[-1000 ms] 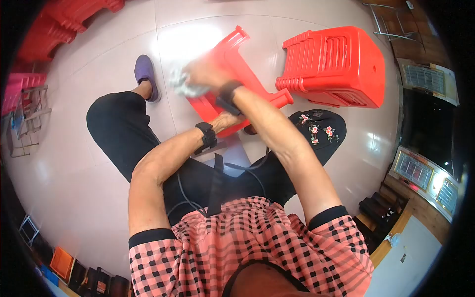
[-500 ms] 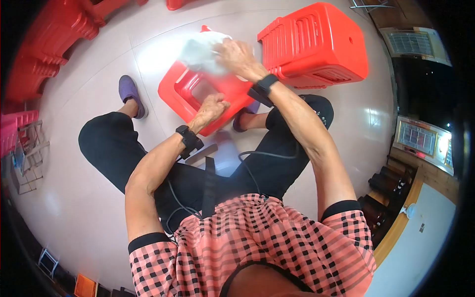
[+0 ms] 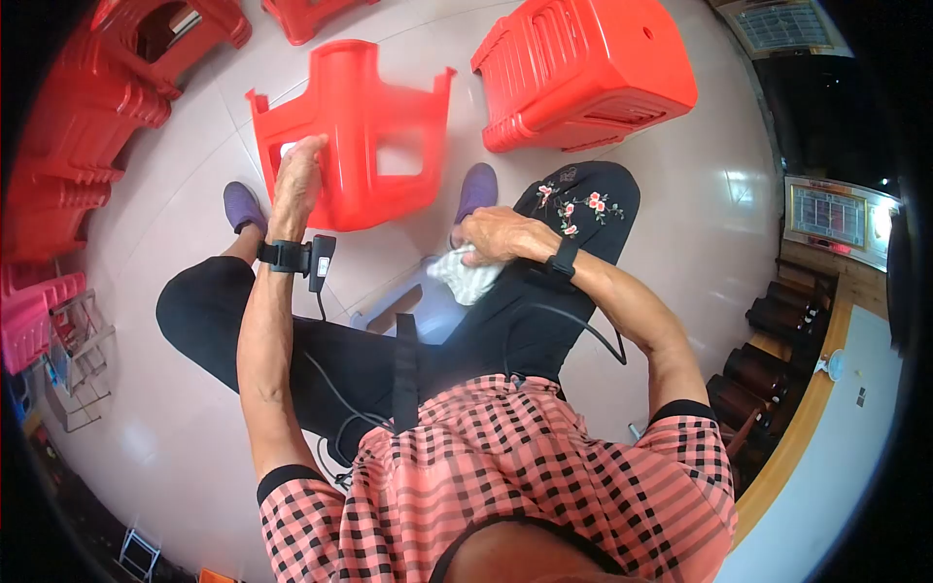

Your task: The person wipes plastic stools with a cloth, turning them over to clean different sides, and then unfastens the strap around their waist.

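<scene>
A red plastic stool (image 3: 347, 126) is tipped on its side in front of me, its legs pointing away. My left hand (image 3: 299, 175) grips its left side, with the fingers partly hidden by the plastic. Nearer my body, my right hand (image 3: 501, 236) is closed on a pale cloth (image 3: 465, 275), which hangs below the fingers by my right thigh. The right hand is apart from the stool. Both wrists wear black straps.
A stack of red stools (image 3: 593, 73) lies on its side at the front right. More red stools (image 3: 87, 126) stand at the left. I sit on a low bluish seat (image 3: 389, 301), with cables across my lap. Dark brown bottles or jars (image 3: 748, 374) line the right side.
The red stool has been turned and shifted left and away, with my left hand now on its side. My right hand has drawn the cloth off the stool and back toward my lap.
</scene>
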Motion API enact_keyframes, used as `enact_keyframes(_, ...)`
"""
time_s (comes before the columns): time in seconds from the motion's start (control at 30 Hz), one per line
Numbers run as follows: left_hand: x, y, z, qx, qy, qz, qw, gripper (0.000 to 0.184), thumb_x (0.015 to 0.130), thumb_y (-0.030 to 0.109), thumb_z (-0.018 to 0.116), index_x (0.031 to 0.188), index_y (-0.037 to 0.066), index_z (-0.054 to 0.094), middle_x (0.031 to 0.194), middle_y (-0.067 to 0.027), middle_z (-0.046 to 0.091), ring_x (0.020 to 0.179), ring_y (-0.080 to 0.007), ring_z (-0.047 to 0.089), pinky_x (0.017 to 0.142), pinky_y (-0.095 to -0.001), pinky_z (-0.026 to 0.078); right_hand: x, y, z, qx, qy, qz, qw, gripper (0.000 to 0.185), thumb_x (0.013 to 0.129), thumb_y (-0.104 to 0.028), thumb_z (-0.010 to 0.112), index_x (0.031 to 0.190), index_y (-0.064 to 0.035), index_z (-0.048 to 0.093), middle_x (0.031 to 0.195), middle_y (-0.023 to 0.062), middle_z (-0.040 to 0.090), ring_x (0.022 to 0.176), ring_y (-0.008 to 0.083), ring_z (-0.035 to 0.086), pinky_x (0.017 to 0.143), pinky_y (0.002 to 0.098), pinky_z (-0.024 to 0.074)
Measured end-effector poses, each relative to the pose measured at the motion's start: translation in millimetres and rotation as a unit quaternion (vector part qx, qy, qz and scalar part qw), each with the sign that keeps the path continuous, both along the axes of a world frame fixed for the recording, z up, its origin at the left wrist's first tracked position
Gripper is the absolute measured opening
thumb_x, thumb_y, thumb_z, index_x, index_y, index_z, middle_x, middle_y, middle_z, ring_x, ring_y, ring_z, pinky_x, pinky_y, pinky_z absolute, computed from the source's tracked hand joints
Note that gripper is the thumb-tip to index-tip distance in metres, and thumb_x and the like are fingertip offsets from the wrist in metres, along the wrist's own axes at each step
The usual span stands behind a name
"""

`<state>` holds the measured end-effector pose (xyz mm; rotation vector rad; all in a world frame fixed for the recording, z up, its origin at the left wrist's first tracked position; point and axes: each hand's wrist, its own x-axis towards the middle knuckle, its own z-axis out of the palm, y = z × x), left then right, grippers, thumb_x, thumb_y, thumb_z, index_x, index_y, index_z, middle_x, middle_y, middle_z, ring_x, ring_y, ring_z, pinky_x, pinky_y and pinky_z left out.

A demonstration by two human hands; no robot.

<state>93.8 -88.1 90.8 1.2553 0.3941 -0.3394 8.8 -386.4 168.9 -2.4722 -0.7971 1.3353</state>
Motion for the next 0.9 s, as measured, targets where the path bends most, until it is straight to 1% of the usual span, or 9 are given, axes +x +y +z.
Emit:
enact_keyframes(0.1, -5, -7, 12, -0.132, 0.043, 0.035, 0.990, 0.014, 0.089, 0.016, 0.058, 0.093, 0.003, 0.061, 0.090, -0.0043, 0.062, 0.081, -0.0136, 0.058, 0.073, -0.0283, 0.048, 6, 9, -13, 0.077, -0.099, -0.098, 0.987, 0.058, 0.078, -0.025, 0.068, 0.126, -0.0013, 0.046, 0.090, 0.0238, 0.065, 0.088, 0.0409, 0.062, 0.078, 0.0483, 0.0487)
enact_keyframes(0.2, -7, -13, 30, -0.153, 0.030, 0.041, 0.987, 0.014, 0.090, 0.016, 0.059, 0.094, 0.002, 0.061, 0.093, -0.0057, 0.063, 0.085, -0.0157, 0.061, 0.077, -0.0296, 0.050, 21, 21, -37, 0.109, -0.173, -0.202, 0.958, 0.062, 0.075, -0.021, 0.071, 0.127, -0.0019, 0.043, 0.096, 0.0263, 0.063, 0.094, 0.0408, 0.061, 0.079, 0.0497, 0.0492)
enact_keyframes(0.3, -7, -11, 31, -0.135, 0.014, 0.020, 0.990, 0.012, 0.090, 0.014, 0.058, 0.094, 0.003, 0.061, 0.092, -0.0049, 0.062, 0.084, -0.0146, 0.060, 0.076, -0.0294, 0.049, 28, 25, -67, 0.157, -0.195, -0.123, 0.960, 0.069, 0.073, -0.022, 0.074, 0.131, -0.0020, 0.042, 0.107, 0.0252, 0.055, 0.097, 0.0421, 0.058, 0.080, 0.0477, 0.0487)
enact_keyframes(0.33, -4, -1, 24, -0.168, 0.028, -0.006, 0.985, 0.015, 0.092, 0.012, 0.058, 0.098, 0.000, 0.064, 0.101, -0.0085, 0.067, 0.099, -0.0175, 0.062, 0.092, -0.0340, 0.047, 24, 32, -58, 0.098, -0.163, -0.122, 0.974, 0.063, 0.071, -0.022, 0.075, 0.124, -0.0023, 0.049, 0.107, 0.0231, 0.052, 0.097, 0.0416, 0.057, 0.080, 0.0473, 0.0493)
enact_keyframes(0.43, -8, 5, 23, -0.104, -0.010, 0.009, 0.995, 0.013, 0.091, 0.011, 0.059, 0.098, 0.002, 0.064, 0.101, -0.0070, 0.067, 0.100, -0.0167, 0.061, 0.092, -0.0313, 0.047, 17, 36, -46, 0.109, -0.154, -0.136, 0.973, 0.056, 0.069, -0.023, 0.077, 0.115, -0.0016, 0.054, 0.107, 0.0223, 0.051, 0.095, 0.0419, 0.057, 0.079, 0.0477, 0.0494)
enact_keyframes(0.47, -5, 11, 20, -0.162, 0.012, -0.009, 0.987, 0.012, 0.090, 0.012, 0.061, 0.098, 0.003, 0.065, 0.101, -0.0054, 0.067, 0.100, -0.0164, 0.061, 0.092, -0.0305, 0.046, 16, 37, -46, 0.132, -0.169, -0.145, 0.966, 0.055, 0.068, -0.028, 0.078, 0.110, -0.0010, 0.056, 0.107, 0.0226, 0.051, 0.095, 0.0417, 0.057, 0.079, 0.0475, 0.0496)
enact_keyframes(0.57, -3, 10, 29, -0.175, 0.045, 0.025, 0.983, 0.009, 0.090, 0.011, 0.060, 0.093, 0.003, 0.062, 0.093, -0.0047, 0.064, 0.089, -0.0160, 0.061, 0.081, -0.0319, 0.051, 14, 42, -50, 0.167, -0.185, -0.166, 0.954, 0.059, 0.067, -0.033, 0.078, 0.112, -0.0013, 0.055, 0.109, 0.0225, 0.051, 0.097, 0.0413, 0.057, 0.079, 0.0478, 0.0491)
enact_keyframes(0.7, 1, 20, 29, -0.193, 0.039, 0.037, 0.980, 0.011, 0.090, 0.010, 0.060, 0.095, 0.001, 0.063, 0.097, -0.0071, 0.065, 0.094, -0.0187, 0.062, 0.089, -0.0380, 0.050, 11, 35, -69, 0.305, -0.181, -0.244, 0.902, 0.067, 0.066, -0.031, 0.077, 0.118, -0.0002, 0.049, 0.113, 0.0176, 0.055, 0.102, 0.0369, 0.058, 0.086, 0.0457, 0.0488)
enact_keyframes(0.9, 5, 26, 29, -0.183, 0.000, 0.012, 0.983, 0.020, 0.091, 0.018, 0.060, 0.100, 0.000, 0.064, 0.103, -0.0093, 0.067, 0.098, -0.0188, 0.062, 0.092, -0.0366, 0.048, 18, 36, -73, 0.160, -0.225, -0.231, 0.933, 0.051, 0.067, -0.022, 0.072, 0.106, -0.0032, 0.046, 0.105, 0.0186, 0.052, 0.093, 0.0413, 0.057, 0.073, 0.0498, 0.0476)
